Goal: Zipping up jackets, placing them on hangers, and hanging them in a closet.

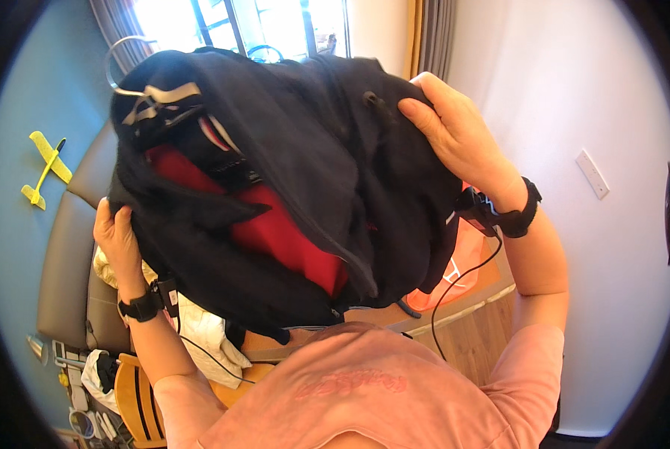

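Note:
A black jacket (324, 168) with a red lining (295, 241) is held up in front of me, its front partly apart. Inside its collar sits a clothes hanger (169, 92), whose metal hook sticks out at the upper left. My left hand (116, 233) grips the jacket's left side, fingers mostly hidden by the cloth. On the other side, my right hand (444, 126) pinches the dark fabric near the shoulder, thumb on top. Both wrists wear black straps with small cabled devices.
A headboard (71, 269) stands along the blue wall, with a yellow toy glider (48, 168) above it. Below are a wooden chair (138, 401) and cream-coloured cloth (206, 331). An orange bag (461, 269) lies at the right. A window (262, 25) is ahead.

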Tool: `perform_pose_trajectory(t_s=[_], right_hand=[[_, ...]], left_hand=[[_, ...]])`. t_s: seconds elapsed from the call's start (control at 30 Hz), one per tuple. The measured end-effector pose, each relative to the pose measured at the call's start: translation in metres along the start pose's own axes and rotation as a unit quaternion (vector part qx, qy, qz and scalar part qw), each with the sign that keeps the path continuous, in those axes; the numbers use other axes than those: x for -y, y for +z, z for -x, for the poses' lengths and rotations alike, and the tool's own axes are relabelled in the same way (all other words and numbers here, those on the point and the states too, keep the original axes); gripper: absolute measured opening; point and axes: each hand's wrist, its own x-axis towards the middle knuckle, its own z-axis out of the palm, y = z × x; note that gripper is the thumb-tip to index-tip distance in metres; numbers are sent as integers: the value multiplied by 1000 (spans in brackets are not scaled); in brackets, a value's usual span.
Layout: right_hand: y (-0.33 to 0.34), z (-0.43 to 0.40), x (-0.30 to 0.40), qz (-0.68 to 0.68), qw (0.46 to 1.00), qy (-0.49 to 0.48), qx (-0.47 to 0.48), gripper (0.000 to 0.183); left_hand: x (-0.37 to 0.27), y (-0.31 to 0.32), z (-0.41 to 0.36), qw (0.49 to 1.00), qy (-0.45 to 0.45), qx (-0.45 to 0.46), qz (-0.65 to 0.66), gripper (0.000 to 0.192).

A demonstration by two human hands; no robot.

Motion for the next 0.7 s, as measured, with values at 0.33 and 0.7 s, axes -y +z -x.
perform_pose_trajectory(t_s=[0.33,0.7], right_hand=[[29,-17,-1,-87,995,20,-49,22],[48,-16,-19,-107,993,46,-10,24]], left_hand=[[-65,56,10,997,51,-50,-36,28],[-91,113,26,814,-268,133,497,22]])
